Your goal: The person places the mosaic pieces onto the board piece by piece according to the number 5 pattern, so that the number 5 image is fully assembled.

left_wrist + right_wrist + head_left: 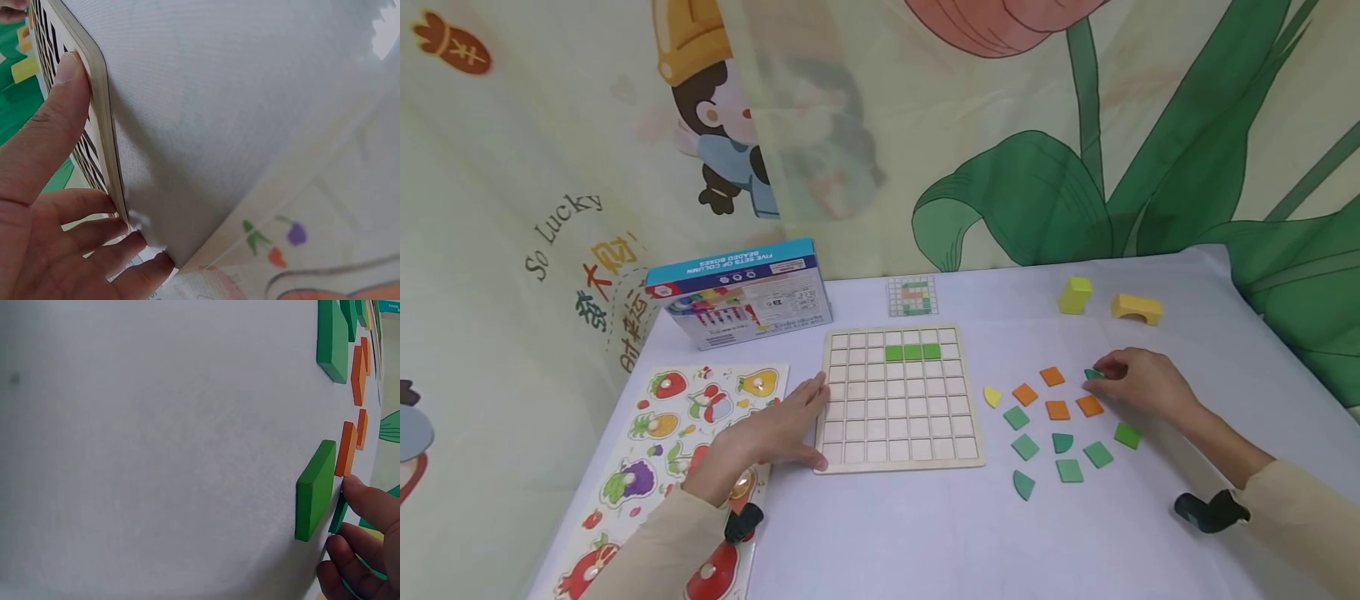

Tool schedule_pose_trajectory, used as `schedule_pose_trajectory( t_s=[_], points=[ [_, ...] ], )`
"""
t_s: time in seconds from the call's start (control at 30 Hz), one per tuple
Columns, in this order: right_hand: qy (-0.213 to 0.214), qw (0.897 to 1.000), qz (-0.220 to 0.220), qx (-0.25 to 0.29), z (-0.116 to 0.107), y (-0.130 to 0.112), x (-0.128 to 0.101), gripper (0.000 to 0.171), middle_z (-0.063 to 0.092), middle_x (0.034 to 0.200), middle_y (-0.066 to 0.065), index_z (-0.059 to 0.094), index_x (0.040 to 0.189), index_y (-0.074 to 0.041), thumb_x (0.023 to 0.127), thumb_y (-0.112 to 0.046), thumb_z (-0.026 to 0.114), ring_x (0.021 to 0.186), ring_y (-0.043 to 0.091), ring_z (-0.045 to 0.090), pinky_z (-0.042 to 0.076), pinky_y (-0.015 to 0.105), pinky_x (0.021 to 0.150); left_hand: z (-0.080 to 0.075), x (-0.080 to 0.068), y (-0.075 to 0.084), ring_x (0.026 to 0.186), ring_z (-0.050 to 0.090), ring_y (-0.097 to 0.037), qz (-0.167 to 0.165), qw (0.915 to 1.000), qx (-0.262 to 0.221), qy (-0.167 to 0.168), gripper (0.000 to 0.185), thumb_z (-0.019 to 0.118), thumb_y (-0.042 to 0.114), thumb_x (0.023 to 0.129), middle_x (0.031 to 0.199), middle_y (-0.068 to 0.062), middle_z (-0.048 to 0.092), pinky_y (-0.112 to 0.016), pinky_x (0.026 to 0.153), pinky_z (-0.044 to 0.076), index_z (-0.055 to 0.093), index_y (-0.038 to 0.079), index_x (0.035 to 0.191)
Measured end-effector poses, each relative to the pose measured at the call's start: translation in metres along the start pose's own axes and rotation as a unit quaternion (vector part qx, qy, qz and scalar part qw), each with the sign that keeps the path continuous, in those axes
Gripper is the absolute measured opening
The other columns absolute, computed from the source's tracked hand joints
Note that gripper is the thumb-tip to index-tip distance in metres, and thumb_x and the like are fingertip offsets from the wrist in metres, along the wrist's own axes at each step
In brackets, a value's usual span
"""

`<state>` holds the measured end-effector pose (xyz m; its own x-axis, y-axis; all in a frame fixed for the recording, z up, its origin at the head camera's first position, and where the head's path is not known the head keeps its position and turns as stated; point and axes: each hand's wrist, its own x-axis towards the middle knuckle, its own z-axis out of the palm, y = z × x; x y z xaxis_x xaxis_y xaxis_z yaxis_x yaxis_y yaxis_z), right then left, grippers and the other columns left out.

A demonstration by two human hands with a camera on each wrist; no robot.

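My left hand (778, 429) rests against the left edge of a wooden grid board (898, 467). Its thumb lies on the rim and the straight fingers touch the side, as the left wrist view shows. Three light green squares (912, 352) sit side by side in the board's second row from the back. To the right, my right hand (1146, 385) pinches a dark green tile (339, 512) between thumb and finger, at the table surface. Beside it lie an orange square tile (1089, 406) and a light green square tile (1127, 435).
Several loose orange, green and yellow tiles (1025, 447) are spread right of the board. Behind stand a yellow-green block (1075, 296), a yellow arch block (1137, 308), a small pattern card (913, 296) and a box (752, 304). A fruit sticker sheet (647, 454) lies at left.
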<state>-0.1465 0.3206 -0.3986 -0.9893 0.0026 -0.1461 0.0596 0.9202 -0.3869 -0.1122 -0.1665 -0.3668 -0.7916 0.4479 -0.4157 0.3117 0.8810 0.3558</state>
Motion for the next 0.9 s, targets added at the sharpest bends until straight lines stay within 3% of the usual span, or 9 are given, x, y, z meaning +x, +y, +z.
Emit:
schedule_pose_trajectory(
  t_s=[0.17,0.47,0.8,0.9],
  points=[
    [0.006,1.0,0.001,0.003,0.001,0.0,-0.001,0.045,0.063,0.093,0.019,0.066,0.111,0.006,0.083,-0.027,0.076,0.084,0.029,0.053,0.05,0.026,0.066,0.0,0.0,-0.001,0.152,0.008,-0.033,-0.003,1.0,-0.001,0.001,0.1,0.08,0.033,0.078,0.164,-0.014,0.003,-0.049,0.12,0.022,0.021,0.001,0.153],
    [0.008,1.0,-0.014,0.013,0.005,-0.001,0.001,0.042,0.063,0.102,0.022,0.066,0.113,0.005,0.084,-0.024,0.076,0.089,0.03,0.055,0.057,0.041,0.076,0.001,0.001,-0.002,0.152,0.008,-0.032,-0.002,1.0,-0.005,0.002,0.1,0.08,0.032,0.079,0.164,-0.013,0.003,-0.049,0.12,0.023,0.021,0.001,0.153],
    [-0.014,0.998,-0.05,0.038,0.003,-0.038,0.017,0.042,0.062,0.11,0.017,0.066,0.121,-0.004,0.087,-0.028,0.072,0.096,0.028,0.052,0.049,0.023,0.068,0.002,0.002,-0.003,0.152,0.009,-0.031,-0.012,0.9999,-0.002,0.001,0.101,0.08,0.034,0.078,0.165,-0.011,0.003,-0.048,0.12,0.024,0.022,0.004,0.154],
    [-0.017,0.996,-0.065,0.056,0.007,-0.055,0.024,0.04,0.061,0.113,0.016,0.066,0.12,-0.006,0.087,-0.027,0.072,0.101,0.03,0.051,0.054,0.026,0.069,0.002,0.002,-0.002,0.152,0.009,-0.03,-0.011,0.9999,-0.001,0.002,0.1,0.08,0.034,0.078,0.165,-0.011,0.003,-0.048,0.12,0.025,0.022,0.004,0.154]
  ],
)
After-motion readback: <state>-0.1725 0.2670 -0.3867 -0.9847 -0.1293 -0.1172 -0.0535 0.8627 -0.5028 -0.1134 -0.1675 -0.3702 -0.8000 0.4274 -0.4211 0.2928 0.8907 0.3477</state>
